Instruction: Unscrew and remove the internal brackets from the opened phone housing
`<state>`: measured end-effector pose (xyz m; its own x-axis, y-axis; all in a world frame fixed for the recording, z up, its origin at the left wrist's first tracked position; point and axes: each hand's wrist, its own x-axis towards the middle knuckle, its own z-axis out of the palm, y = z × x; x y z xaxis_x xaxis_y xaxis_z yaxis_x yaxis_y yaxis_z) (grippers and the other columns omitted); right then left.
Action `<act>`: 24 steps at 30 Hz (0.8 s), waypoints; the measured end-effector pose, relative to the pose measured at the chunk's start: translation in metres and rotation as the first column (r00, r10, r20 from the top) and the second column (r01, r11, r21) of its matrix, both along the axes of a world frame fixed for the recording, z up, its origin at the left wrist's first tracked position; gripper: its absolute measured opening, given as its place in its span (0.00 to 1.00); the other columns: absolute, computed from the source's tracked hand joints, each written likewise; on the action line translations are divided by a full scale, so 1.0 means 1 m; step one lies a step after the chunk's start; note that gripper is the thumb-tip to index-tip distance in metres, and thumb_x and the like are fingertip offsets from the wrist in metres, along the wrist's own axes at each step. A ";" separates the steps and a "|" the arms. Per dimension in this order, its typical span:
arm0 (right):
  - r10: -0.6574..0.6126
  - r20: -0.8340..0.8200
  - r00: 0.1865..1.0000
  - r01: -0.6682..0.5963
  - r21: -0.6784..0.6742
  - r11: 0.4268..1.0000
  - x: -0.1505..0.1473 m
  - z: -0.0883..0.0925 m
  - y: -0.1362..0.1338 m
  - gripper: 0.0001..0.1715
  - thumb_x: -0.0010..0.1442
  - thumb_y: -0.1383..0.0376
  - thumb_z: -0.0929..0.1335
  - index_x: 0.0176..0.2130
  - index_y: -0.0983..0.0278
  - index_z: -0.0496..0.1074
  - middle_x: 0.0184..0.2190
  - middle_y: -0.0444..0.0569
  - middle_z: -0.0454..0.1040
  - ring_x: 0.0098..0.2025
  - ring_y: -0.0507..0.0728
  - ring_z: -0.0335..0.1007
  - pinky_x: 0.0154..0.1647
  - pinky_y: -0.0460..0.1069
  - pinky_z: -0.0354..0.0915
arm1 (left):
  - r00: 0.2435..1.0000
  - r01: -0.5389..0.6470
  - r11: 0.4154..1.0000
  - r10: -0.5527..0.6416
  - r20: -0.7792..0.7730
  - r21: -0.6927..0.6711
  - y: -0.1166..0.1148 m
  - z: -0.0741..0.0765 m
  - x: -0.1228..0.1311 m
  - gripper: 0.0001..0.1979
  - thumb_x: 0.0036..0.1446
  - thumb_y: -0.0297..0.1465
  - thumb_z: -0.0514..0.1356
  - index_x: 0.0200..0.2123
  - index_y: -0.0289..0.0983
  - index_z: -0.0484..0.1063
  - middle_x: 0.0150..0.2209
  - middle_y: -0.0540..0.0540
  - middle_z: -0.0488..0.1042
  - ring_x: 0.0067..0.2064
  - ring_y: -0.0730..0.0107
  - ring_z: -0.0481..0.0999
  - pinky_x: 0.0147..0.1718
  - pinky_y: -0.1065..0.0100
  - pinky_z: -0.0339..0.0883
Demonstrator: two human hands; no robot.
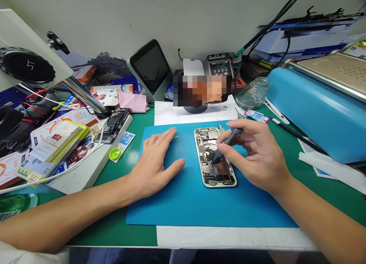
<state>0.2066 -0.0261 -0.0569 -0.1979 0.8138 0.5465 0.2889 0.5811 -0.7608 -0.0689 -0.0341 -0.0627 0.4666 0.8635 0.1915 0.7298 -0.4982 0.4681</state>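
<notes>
An opened smartphone (204,168) with its circuit boards bare lies on a blue work mat (177,206). My right hand (254,153) pinches a grey screwdriver (228,138) between thumb and fingers, tilted over the phone. The driver's dark tip points down at the middle of the phone's inside; whether it touches is hard to tell. To the left of the phone, my left hand (157,161) rests on the mat, fingers stretched out and holding nothing. A small bit of something sits by its fingertips. Another screwdriver (220,126) lies just behind the phone.
A glass jar (253,92) and a blue machine (317,115) stand on the right. Boxes (54,142), another opened phone (114,126) and a microscope-like stand (82,94) crowd the left. Behind the mat are a tilted screen (150,67) and a soldering station (220,67).
</notes>
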 end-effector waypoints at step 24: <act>0.043 0.052 0.998 -0.038 -0.102 0.994 -0.001 -0.001 -0.001 0.21 0.68 0.66 0.73 0.56 0.55 0.66 0.39 0.43 0.78 0.37 0.53 0.80 0.35 0.47 0.79 | 0.778 0.599 0.801 -0.583 -0.234 -0.002 -0.002 0.012 0.002 0.27 0.75 0.43 0.54 0.71 0.39 0.63 0.73 0.41 0.63 0.70 0.44 0.63 0.64 0.45 0.55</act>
